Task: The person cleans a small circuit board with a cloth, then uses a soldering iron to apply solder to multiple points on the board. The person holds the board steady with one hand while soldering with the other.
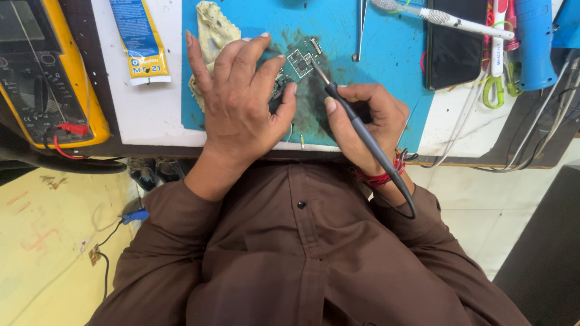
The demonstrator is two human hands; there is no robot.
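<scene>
A small green circuit board [300, 62] lies on a stained blue work mat [393, 66]. My left hand [238, 99] rests palm down on the mat, fingers spread, covering the board's left part and pressing it flat. My right hand [365, 124] grips a thin black soldering iron [356, 124] like a pen. Its metal tip touches the board near a square chip. The iron's cord runs back over my wrist, which wears a red thread band [380, 177].
A yellow multimeter [45, 72] with a red lead sits at the far left. A blue-and-yellow tube [139, 39] lies on the white table. A cream cloth [214, 33], tweezers [361, 27], a toothbrush [447, 21], a dark phone [453, 45] and blue tools [534, 42] lie behind.
</scene>
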